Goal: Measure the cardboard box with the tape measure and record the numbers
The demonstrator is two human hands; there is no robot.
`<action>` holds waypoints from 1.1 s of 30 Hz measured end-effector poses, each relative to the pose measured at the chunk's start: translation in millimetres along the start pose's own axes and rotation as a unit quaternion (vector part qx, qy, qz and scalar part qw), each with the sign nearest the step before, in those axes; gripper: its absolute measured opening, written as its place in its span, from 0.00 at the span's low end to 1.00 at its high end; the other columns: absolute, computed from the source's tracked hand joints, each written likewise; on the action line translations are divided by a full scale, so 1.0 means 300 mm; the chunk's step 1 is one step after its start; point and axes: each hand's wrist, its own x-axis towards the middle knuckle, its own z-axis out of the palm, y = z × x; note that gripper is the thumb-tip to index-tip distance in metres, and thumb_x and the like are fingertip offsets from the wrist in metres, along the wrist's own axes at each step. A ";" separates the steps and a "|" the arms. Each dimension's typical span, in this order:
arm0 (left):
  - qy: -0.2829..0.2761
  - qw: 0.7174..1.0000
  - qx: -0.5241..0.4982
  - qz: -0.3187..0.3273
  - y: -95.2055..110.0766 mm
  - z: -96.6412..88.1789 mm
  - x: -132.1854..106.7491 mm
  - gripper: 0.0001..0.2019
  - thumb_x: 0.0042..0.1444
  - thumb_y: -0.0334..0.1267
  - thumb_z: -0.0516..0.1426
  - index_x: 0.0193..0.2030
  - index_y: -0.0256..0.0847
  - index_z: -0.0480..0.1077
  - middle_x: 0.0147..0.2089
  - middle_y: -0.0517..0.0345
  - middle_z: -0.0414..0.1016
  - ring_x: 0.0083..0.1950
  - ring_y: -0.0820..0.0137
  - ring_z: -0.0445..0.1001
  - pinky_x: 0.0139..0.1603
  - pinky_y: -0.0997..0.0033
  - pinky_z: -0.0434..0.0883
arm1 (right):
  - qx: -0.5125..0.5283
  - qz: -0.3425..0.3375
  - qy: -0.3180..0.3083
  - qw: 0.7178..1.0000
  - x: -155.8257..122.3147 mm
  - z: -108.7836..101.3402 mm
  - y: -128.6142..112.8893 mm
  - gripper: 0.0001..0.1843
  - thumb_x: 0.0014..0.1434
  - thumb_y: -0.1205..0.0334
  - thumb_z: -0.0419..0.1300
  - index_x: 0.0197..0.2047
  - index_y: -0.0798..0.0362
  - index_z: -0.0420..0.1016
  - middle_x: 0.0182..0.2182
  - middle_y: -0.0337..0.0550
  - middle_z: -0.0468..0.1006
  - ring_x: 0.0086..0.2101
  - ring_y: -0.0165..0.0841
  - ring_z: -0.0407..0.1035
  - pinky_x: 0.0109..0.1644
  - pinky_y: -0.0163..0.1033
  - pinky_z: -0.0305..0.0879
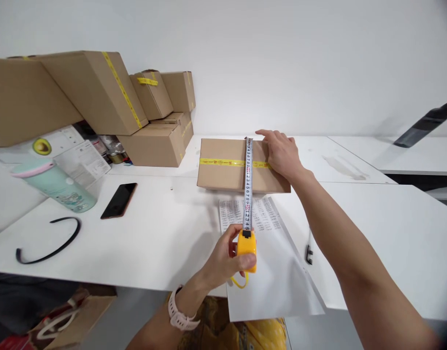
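My left hand (223, 260) is wrapped round a yellow tape measure (247, 250), thumb on its front side. The metal blade (247, 194) runs out away from me, straight across the top of a closed cardboard box (223, 176), to its far edge. A strip of yellow printed tape (226, 162) crosses the box from side to side. My right hand (283, 153) holds the box at its far right, with the index finger reaching toward the blade's end. Partly under the box lies a printed sheet of paper (270, 272), hanging over the table's front edge.
Cardboard boxes (114, 92) are stacked at the left against the wall. A mint tumbler (59, 184), a phone (119, 200) and a black curved strip (72, 238) lie on the white table (146, 248). A small black clip (309, 254) is right of the paper; a dark bottle (423, 126) stands far right.
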 end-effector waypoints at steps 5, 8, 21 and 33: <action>-0.003 1.000 0.000 -0.005 -0.023 -0.012 -0.005 0.32 0.50 0.50 0.70 0.57 0.44 0.63 0.42 0.60 0.70 0.34 0.74 0.74 0.38 0.67 0.77 | -0.041 -0.043 -0.010 0.998 0.000 0.002 0.003 0.33 0.64 0.70 0.48 0.68 0.36 0.67 0.48 0.50 0.72 0.45 0.46 0.63 0.49 0.53 0.58; 0.003 1.000 0.014 -0.010 -0.044 -0.017 0.001 0.31 0.51 0.49 0.70 0.57 0.45 0.62 0.45 0.58 0.70 0.35 0.73 0.75 0.32 0.72 0.74 | -0.052 -0.050 -0.027 0.997 -0.001 0.004 0.010 0.32 0.65 0.69 0.48 0.68 0.35 0.69 0.49 0.51 0.71 0.45 0.47 0.62 0.49 0.53 0.58; 0.023 0.993 0.117 -0.010 -0.078 -0.046 0.000 0.34 0.52 0.47 0.69 0.62 0.46 0.60 0.44 0.59 0.69 0.37 0.73 0.68 0.36 0.70 0.70 | -0.045 -0.047 -0.015 0.998 -0.016 0.013 0.018 0.28 0.67 0.63 0.49 0.67 0.35 0.69 0.49 0.50 0.69 0.47 0.48 0.61 0.49 0.55 0.57; -0.005 0.996 0.081 -0.041 -0.070 -0.060 0.002 0.36 0.53 0.47 0.69 0.64 0.46 0.58 0.51 0.53 0.70 0.37 0.73 0.72 0.28 0.75 0.72 | -0.053 -0.037 -0.017 0.998 -0.024 -0.003 -0.002 0.30 0.69 0.68 0.43 0.66 0.35 0.70 0.49 0.50 0.69 0.47 0.47 0.62 0.49 0.53 0.57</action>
